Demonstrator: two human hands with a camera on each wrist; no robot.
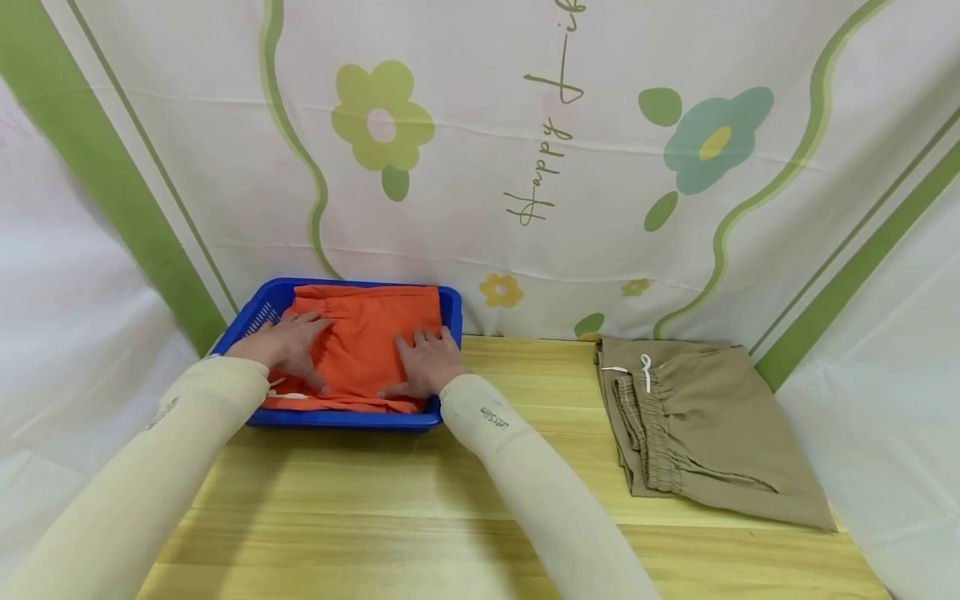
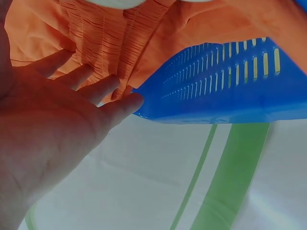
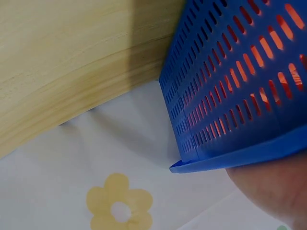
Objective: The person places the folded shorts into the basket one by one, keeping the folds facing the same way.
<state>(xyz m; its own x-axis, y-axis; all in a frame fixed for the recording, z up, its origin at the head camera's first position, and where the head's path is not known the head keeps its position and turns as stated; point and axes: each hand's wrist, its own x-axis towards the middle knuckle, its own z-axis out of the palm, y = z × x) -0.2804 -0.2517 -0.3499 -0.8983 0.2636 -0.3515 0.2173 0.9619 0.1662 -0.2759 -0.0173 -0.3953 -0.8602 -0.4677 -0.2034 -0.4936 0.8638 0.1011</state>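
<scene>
A: Where is the orange fabric garment with the gathered waistband [image 1: 367,337]?
B: Inside the blue perforated plastic basket [image 1: 345,419], on the pale wood-grain table [image 1: 337,508], next to the white flower-printed curtain [image 1: 465,108].
A: And the hands?
B: The left hand [image 1: 294,346] lies over the garment's left part, fingers spread wide; the right hand [image 1: 431,365] rests at its right side by the basket's rim, fingers apart.
A: Gripping anything?
B: Seemingly not, though the right wrist view shows mostly basket wall and hides those fingertips.
A: Anything else?
B: A folded khaki cloth garment with a white drawstring [image 1: 727,433], well apart, on the table's right side.
</scene>
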